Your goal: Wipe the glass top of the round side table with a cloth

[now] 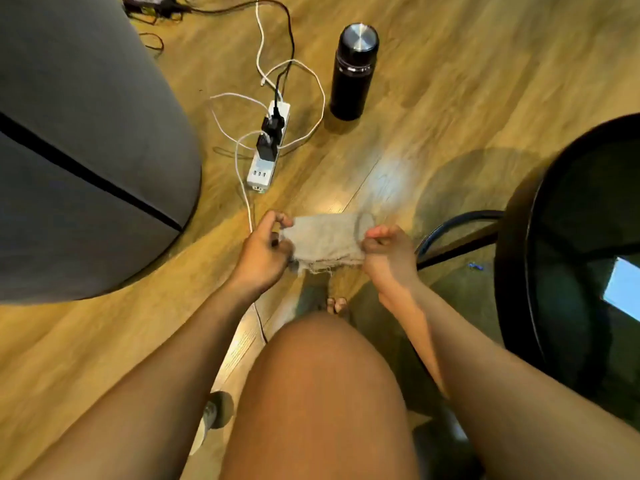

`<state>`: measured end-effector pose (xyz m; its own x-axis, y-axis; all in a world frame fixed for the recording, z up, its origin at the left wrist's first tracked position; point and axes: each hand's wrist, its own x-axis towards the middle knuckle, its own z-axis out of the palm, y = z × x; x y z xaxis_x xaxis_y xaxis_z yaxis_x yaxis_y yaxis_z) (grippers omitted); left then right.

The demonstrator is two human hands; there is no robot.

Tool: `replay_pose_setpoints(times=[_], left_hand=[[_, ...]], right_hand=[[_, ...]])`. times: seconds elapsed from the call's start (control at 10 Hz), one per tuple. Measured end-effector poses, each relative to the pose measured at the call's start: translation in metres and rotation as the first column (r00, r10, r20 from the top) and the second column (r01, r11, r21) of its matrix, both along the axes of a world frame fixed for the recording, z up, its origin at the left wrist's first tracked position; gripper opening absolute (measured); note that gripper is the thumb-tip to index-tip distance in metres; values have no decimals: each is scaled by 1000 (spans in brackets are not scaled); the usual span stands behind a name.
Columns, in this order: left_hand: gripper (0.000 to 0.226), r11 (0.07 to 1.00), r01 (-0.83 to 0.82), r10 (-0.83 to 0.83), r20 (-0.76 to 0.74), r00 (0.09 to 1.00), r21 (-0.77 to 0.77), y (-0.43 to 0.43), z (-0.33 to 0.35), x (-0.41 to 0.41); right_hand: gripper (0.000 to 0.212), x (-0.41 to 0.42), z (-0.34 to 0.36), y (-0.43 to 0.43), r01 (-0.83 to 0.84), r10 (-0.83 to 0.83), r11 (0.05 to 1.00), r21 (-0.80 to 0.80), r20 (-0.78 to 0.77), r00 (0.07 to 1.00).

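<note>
Surroundings: we look down on a wooden floor [450,81], with a grey upholstered seat [79,133] at the left, a power strip [268,147] with cables plugged in, and a black flask [353,71] standing upright beyond it.
Task surface: the round side table [510,271] enters at the right edge of the view. Its dark rim frames the glass top [581,202].
Mark on glass: a pale rectangle [623,292] shows on the glass. We cannot tell whether it is a reflection or an object.
Cloth position: the cloth [325,239] hangs in the air above the floor, ahead of the knee [311,375], apart from the table and not touching the glass.
Left hand: the left hand [265,251] pinches the cloth's left edge between thumb and curled fingers.
Right hand: the right hand [388,254] pinches the right edge in the same way.
Cloth axis: the long axis runs left to right, stretched between the two hands, with a frayed hem below.
Key relation: the glass lies to the right of the cloth, beyond the right hand, which is the nearer hand.
Step in hand: we judge that the cloth is being spread or folded. No wiping has begun.
Next move: we judge that the cloth must travel rightward, over the rim, and be laid flat on the glass.
</note>
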<state>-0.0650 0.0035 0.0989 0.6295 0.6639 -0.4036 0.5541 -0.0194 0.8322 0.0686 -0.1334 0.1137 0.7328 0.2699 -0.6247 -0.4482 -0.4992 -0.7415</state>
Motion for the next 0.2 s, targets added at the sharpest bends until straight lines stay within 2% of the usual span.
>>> replay_pose_setpoints(times=[0.1, 0.2], left_hand=[[28, 986, -81, 75, -44, 996, -147, 1, -28, 7], [40, 953, -238, 172, -312, 934, -187, 8, -57, 4]], right_hand=[[9, 7, -26, 8, 5, -3, 996, -84, 25, 1000], [18, 13, -51, 7, 110, -126, 971, -211, -63, 990]])
